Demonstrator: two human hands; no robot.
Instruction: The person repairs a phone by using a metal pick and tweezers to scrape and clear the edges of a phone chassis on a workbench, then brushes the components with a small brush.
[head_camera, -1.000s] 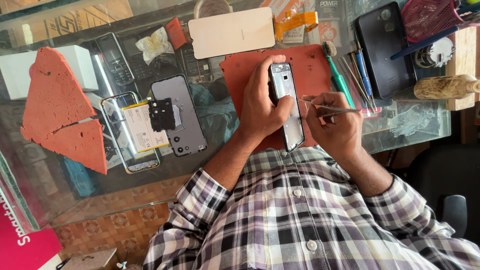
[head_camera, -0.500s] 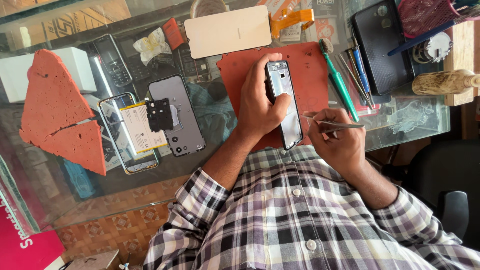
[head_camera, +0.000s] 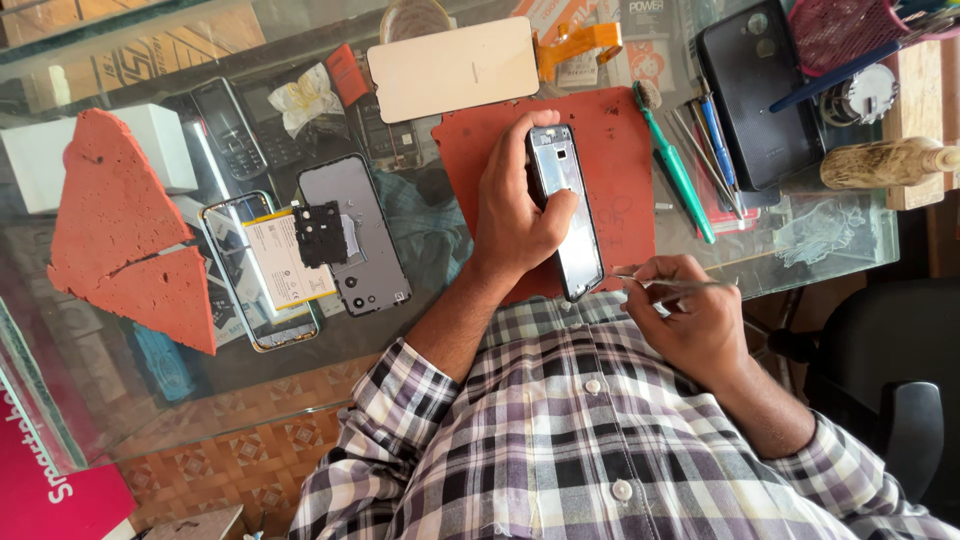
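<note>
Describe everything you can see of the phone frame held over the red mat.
The phone frame is a slim, dark, rounded rectangle, seemingly plastic or metal, opened, with a small cut-out near its top end. It lies nearly lengthwise away from the person, above the red mat. The left hand grips it along one side, thumb across its face. The right hand, holding tweezers, stays just beside its lower end.
</note>
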